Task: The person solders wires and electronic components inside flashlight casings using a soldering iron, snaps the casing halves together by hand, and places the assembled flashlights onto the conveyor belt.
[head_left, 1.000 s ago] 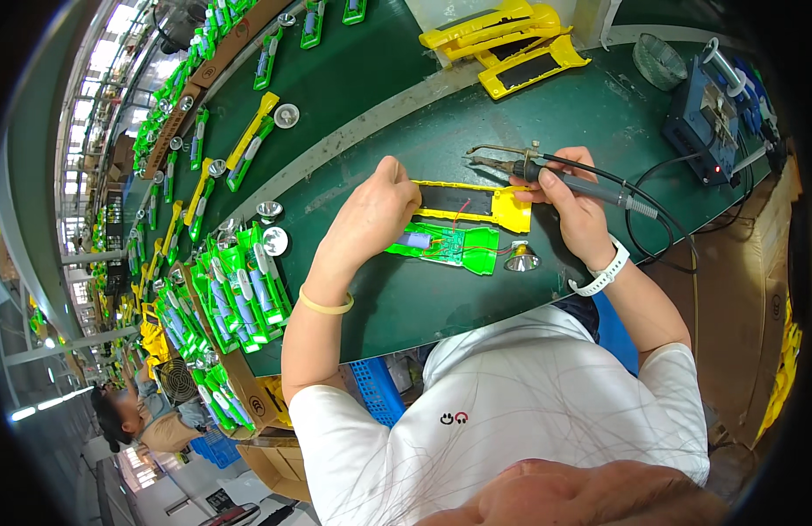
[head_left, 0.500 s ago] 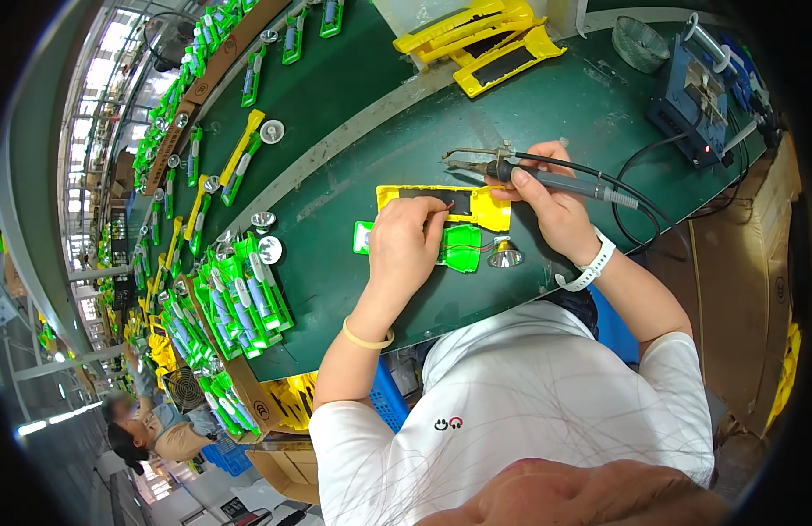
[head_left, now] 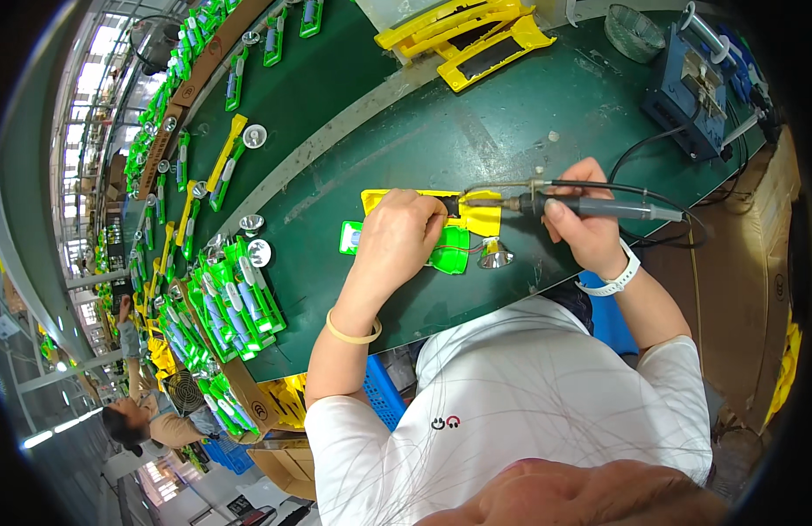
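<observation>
reflector [head_left: 496, 255]: right of nearer casing [head_left: 451, 257] | bowl [head_left: 634, 35]: left of soldering station [head_left: 689, 101]

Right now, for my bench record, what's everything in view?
Workbench: one, green, across the middle
Yellow casing: one, yellow, centre
Green casing: one, green, just below it
Reflector cup: one, silver, beside green casing
Soldering iron: one, dark grey, tip over yellow casing
Soldering station: one, blue, upper right
Bowl: one, translucent, beside station
Stacked yellow casings: several, yellow, top centre
Piled green casings: many, green, left
Loose reflectors: two, silver, above that pile
Spread-out casings: many, green and yellow, upper left
Crates: at least two, blue, lower left and centre
Cartons: several, brown, left and right
Co-worker: one, lower left
Wristbands: two, yellowish and white, either wrist
Left hand: one, over both casings, grip hidden
Right hand: one, around soldering iron
</observation>
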A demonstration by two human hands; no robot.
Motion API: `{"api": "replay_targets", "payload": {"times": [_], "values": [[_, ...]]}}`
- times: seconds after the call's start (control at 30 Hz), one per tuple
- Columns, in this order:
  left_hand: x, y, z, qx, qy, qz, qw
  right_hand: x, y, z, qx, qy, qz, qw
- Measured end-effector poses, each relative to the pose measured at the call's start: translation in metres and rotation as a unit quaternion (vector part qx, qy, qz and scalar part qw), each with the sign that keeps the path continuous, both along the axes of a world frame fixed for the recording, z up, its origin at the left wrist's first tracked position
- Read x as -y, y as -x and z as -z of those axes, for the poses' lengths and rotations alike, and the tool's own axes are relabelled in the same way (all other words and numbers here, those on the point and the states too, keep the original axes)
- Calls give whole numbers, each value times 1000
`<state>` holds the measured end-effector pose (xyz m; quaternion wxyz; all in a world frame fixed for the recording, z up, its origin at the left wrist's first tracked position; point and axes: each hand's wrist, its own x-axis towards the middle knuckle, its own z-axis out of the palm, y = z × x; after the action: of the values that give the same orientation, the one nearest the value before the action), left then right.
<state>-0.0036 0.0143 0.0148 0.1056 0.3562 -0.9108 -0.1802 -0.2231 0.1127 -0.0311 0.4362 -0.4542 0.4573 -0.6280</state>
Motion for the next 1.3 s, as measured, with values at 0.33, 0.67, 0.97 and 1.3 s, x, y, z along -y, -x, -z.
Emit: {"api": "replay_targets", "payload": {"times": [0.33,0.67,0.97,1.3], "values": [[2,5,1,20,5,7,1000,0,-1,-1,-203,-4,-24,979],[2,3,1,28,5,4,1000,-2,-1,-6,-191,-26,-20,981],[3,4,4,29,-3,-5,1000,-1,-1,1,-218,21,-7,976],[1,4,4,12,-4,-11,1000,1,1,3,-124,-9,-29,992]]}}
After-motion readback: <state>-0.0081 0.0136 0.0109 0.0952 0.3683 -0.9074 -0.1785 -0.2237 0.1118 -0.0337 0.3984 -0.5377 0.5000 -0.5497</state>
